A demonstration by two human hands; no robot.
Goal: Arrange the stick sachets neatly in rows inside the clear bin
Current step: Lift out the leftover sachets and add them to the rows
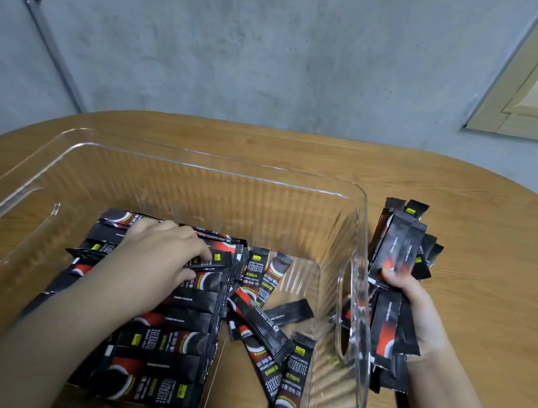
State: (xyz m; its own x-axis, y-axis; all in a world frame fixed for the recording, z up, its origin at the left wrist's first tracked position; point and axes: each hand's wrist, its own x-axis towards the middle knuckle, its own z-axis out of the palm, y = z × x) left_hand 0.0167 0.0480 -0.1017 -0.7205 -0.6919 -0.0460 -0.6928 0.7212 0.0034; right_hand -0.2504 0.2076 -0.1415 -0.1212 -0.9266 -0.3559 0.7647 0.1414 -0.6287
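The stick sachets lie in three groups. Inside the clear bin (197, 166), a row of sachets (175, 298) is stacked crosswise along its left half, running from beyond the left hand (164, 251) back toward the person under the forearm. The fingers (197, 252) of that hand are curled down onto the row, and fingertips and thumb pinch one sachet (214, 262) lying across the top of it. Just to the right of those fingers, a handful of loose sachets (265, 321) lies scattered on the bin floor, crossing one another at odd angles, some face up with print showing.

Outside the bin, past its right wall, the right hand (418, 314) grips a bundle of sachets (393, 290). The fingers wrap the bundle around its middle with the thumb across the front; the sachets fan out beyond the fingers and stick out behind the palm toward the wrist.

The bin rests on a wooden bench (498, 236) with a rounded edge. Beyond it stands a grey concrete wall (248, 45), with a pale window frame (534, 102) at upper right.
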